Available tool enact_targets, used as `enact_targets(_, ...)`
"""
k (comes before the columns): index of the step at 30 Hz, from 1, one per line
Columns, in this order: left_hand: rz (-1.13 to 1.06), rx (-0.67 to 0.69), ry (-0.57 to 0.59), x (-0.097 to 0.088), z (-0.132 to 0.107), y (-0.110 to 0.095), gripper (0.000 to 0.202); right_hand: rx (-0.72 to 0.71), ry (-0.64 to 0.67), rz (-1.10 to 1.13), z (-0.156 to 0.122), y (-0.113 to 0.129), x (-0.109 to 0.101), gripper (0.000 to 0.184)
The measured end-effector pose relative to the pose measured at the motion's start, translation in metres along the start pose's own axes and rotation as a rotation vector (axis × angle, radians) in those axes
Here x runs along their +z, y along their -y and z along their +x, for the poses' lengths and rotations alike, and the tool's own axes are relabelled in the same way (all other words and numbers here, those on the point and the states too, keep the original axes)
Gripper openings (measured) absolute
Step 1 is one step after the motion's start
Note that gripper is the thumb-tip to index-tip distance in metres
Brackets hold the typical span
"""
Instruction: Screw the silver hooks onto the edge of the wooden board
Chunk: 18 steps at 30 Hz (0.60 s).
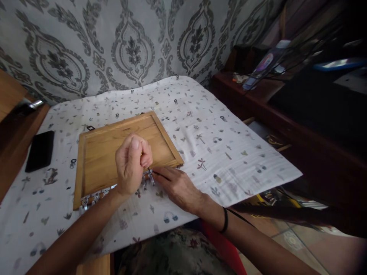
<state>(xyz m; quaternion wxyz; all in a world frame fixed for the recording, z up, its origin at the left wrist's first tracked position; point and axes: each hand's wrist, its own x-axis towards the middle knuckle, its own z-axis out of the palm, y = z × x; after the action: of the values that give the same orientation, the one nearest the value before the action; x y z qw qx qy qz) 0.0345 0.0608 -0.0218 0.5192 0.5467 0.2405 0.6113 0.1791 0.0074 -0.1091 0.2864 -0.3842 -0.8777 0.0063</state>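
Note:
A shallow wooden tray-like board (100, 152) lies on a patterned white cloth (218, 145). A row of small metal hooks (94, 197) runs along its near edge. My left hand (131, 164) is closed in a fist over the near edge of the board, gripping something thin that I cannot make out. My right hand (179, 187) lies flat on the cloth just right of it, fingertips pressed on the metal hooks at the board's near right corner.
A black phone (40, 150) lies at the cloth's left edge, beside a wooden surface (11, 114). A dark wooden shelf (286, 114) with cables and a bottle stands to the right. Patterned wallpaper rises behind the table.

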Motion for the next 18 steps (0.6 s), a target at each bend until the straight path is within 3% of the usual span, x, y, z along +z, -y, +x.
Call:
enact_targets(13,0.044,-0.018,0.022,-0.0028,-0.0015,0.0044,0.048,-0.007,-0.028,-0.019,0.0014,0.0009,-0.0002,0.028)
enact_targets(18,0.107,-0.053,0.114,-0.0060,0.0008,0.0020,0.045,0.001,-0.016,-0.017,0.0013,0.0013,0.0002,0.024)
